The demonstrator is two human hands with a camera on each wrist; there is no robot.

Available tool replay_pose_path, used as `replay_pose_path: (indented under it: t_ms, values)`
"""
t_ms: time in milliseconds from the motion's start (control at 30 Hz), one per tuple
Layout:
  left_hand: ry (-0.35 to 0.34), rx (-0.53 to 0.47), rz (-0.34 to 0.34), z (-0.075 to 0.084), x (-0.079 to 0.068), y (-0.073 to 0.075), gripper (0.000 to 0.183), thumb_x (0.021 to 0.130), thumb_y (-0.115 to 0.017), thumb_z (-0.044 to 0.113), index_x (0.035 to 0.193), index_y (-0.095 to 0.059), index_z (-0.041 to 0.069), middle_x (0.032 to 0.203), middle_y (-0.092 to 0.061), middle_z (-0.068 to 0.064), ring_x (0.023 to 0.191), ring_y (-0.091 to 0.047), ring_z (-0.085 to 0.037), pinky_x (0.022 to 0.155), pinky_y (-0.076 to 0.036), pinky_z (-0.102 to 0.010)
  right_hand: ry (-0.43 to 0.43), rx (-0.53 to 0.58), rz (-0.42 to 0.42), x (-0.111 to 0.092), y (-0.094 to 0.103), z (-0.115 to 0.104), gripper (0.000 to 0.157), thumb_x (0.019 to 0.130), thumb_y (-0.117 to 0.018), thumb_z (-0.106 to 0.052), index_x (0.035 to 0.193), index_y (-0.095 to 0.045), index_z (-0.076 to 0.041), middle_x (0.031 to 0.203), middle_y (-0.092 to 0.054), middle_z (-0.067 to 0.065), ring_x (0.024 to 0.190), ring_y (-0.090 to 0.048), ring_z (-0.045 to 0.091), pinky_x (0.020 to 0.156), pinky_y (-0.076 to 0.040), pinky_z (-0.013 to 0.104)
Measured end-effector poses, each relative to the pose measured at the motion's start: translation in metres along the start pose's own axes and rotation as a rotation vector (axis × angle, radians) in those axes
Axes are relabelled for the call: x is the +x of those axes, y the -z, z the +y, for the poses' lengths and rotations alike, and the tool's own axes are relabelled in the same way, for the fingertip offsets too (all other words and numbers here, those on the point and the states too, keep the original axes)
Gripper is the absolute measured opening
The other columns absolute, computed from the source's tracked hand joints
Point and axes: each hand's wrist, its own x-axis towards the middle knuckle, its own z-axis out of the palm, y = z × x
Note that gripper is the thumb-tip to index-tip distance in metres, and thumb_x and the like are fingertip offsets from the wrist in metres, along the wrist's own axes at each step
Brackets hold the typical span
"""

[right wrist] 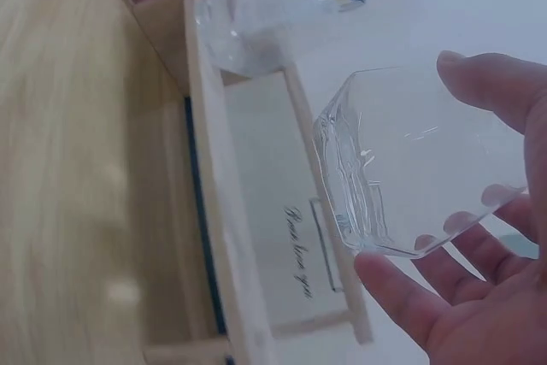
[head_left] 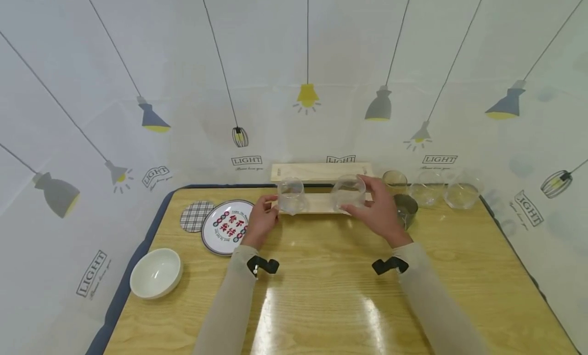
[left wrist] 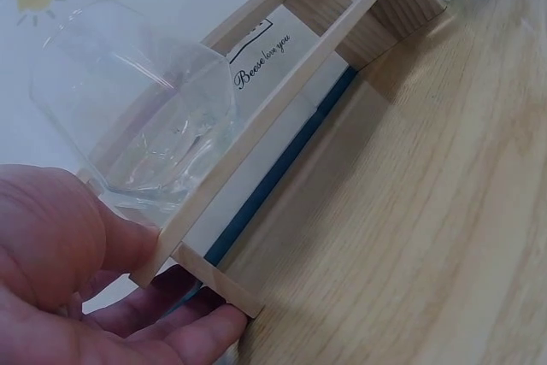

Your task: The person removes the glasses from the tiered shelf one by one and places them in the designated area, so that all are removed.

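Note:
A low wooden rack (head_left: 318, 204) with long rails stands at the back of the table. My left hand (head_left: 261, 223) grips its left end, with the thumb by the front rail (left wrist: 256, 130) and the fingers round the end piece (left wrist: 220, 281). One clear faceted glass (head_left: 291, 187) sits on the rack's left end, right beside that thumb. In my right hand (head_left: 382, 208) is a second clear faceted glass (right wrist: 410, 164), held tilted between thumb and fingers. In the right wrist view its base overlaps the back rail of the rack.
At the left are a white bowl (head_left: 156, 274), a plate with red writing (head_left: 219, 237) and a checked round coaster (head_left: 195, 217). To the right stand an amber glass (head_left: 395, 179), a dark glass (head_left: 409, 207) and clear glasses (head_left: 464, 191). A printed curtain (head_left: 275, 115) hangs behind.

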Motion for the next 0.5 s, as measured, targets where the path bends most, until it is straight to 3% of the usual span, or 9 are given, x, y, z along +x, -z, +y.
replay_pose_path:
  t_ms: [100,300,400,500]
  values:
    - [0.008,-0.001,0.000,-0.001,0.001,0.000,0.031,0.109,-0.058,0.016,0.140,-0.060,0.020,0.142,-0.057,-0.014,0.123,-0.061,-0.028,0.096,-0.057,-0.040,0.011,-0.035,0.045,-0.004,0.020,-0.001,0.083,0.085,-0.091,-0.036,0.155,-0.050,-0.021,0.151,-0.052,0.007,0.141,-0.050,0.029,0.104,-0.057,0.050]
    - [0.014,0.009,-0.006,-0.002,0.003,0.001,0.031,0.109,-0.058,0.017,0.140,-0.060,0.021,0.145,-0.056,-0.013,0.128,-0.060,-0.029,0.098,-0.057,-0.041,0.064,-0.005,0.122,-0.015,0.057,0.004,0.078,0.087,-0.089,-0.019,0.154,-0.050,-0.020,0.144,-0.050,0.010,0.130,-0.055,0.023,0.091,-0.057,0.016]
    - [0.019,0.017,-0.008,-0.001,0.003,0.001,0.031,0.109,-0.059,0.017,0.140,-0.060,0.021,0.147,-0.055,-0.013,0.129,-0.059,-0.028,0.098,-0.057,-0.041,0.051,-0.021,0.169,-0.022,0.076,0.008,0.079,0.088,-0.088,-0.014,0.156,-0.049,-0.018,0.146,-0.049,0.011,0.130,-0.053,0.014,0.089,-0.054,0.009]
    - [0.015,0.016,-0.006,0.000,0.003,0.000,0.032,0.109,-0.058,0.017,0.140,-0.060,0.021,0.147,-0.055,-0.013,0.128,-0.060,-0.028,0.097,-0.057,-0.040,-0.001,-0.109,0.222,-0.028,0.095,0.013,0.079,0.089,-0.088,-0.020,0.158,-0.048,-0.024,0.149,-0.051,0.005,0.130,-0.048,0.000,0.088,-0.049,0.007]
